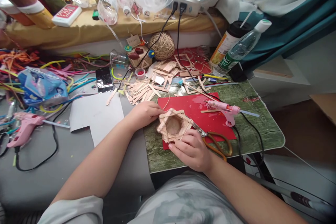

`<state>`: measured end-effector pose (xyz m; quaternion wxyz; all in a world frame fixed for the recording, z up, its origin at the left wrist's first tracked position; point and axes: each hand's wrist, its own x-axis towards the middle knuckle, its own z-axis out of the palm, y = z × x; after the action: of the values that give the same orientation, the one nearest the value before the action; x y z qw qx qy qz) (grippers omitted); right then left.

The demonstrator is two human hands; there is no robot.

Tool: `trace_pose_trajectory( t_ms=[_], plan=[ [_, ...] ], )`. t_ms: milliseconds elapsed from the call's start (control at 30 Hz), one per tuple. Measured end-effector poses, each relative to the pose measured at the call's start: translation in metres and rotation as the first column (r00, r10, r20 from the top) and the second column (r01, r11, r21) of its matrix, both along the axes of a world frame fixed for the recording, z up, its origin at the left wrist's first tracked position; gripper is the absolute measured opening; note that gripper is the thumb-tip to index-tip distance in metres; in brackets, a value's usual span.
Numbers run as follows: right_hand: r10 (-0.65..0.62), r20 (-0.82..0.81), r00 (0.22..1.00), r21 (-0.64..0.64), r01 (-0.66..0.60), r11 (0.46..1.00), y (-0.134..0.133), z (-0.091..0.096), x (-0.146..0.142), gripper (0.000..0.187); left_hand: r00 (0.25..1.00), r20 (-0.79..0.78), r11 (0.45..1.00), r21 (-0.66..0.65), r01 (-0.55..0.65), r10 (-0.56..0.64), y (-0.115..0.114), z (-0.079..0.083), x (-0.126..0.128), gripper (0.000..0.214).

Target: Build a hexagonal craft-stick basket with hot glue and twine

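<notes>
A star-shaped, hollow box of stacked popsicle sticks (163, 133) sits over the near part of the red sheet (189, 106). My left hand (145, 113) touches its upper left side, fingers bent against the rim. From the lower right, my right hand (193, 150) grips the box with fingers curled along its edge. A strand of twine runs up from the box near my left fingertips. Just right of the box lie scissors with orange-brown handles (219, 143), their blades partly behind my right hand and the box. A pink glue gun (227, 111) rests on the red sheet.
Loose popsicle sticks (141, 91) lie in a heap beyond my hands. Behind them are a twine ball (162, 45) and a phone (104, 79). A water bottle (240, 52) stands at back right. Another pink glue gun (26, 127) and white paper (98, 112) lie left. Black cords hang across.
</notes>
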<state>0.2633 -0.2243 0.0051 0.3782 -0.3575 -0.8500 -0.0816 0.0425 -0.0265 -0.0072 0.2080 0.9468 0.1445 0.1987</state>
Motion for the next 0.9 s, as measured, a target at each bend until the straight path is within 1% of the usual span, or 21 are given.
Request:
trace_pose_trajectory(
  t_ms=[133, 300, 433, 500, 567, 633, 700, 900],
  plan=[
    [0.030, -0.015, 0.999, 0.011, -0.030, 0.999, -0.002, -0.003, -0.002, 0.017, 1.000, 0.006, 1.000, 0.010, 0.017, -0.017, 0.001, -0.003, 0.000, 0.029],
    [0.065, -0.058, 0.996, -0.087, -0.070, 0.994, -0.004, -0.007, 0.000, 0.017, 0.999, 0.030, 1.000, 0.015, 0.012, -0.012, 0.000, -0.005, 0.000, 0.029],
    [0.070, -0.201, 0.977, -0.154, -0.102, 0.983, -0.002, -0.006, 0.001, 0.026, 0.999, 0.043, 1.000, 0.003, 0.008, -0.008, 0.000, -0.006, -0.001, 0.028],
    [0.057, -0.271, 0.961, -0.173, -0.107, 0.979, 0.000, -0.003, -0.001, 0.024, 0.999, 0.043, 1.000, -0.015, 0.006, -0.005, 0.000, -0.007, 0.000, 0.028],
    [0.037, -0.308, 0.951, -0.201, -0.103, 0.974, 0.001, 0.000, -0.002, 0.018, 0.999, 0.038, 0.999, -0.043, -0.001, 0.003, 0.000, -0.008, -0.001, 0.028],
    [0.011, -0.331, 0.944, -0.249, -0.099, 0.963, 0.002, 0.003, -0.003, 0.014, 1.000, 0.029, 0.998, -0.069, -0.009, 0.011, 0.001, -0.009, -0.001, 0.027],
    [-0.011, -0.366, 0.931, -0.304, -0.108, 0.947, 0.003, 0.005, -0.004, 0.015, 1.000, 0.023, 0.997, -0.081, -0.014, 0.016, 0.001, -0.010, -0.001, 0.027],
    [-0.054, -0.484, 0.873, -0.421, -0.178, 0.889, 0.003, 0.018, -0.004, 0.019, 1.000, 0.023, 0.996, -0.086, -0.006, 0.008, 0.002, -0.014, -0.002, 0.028]
  ],
)
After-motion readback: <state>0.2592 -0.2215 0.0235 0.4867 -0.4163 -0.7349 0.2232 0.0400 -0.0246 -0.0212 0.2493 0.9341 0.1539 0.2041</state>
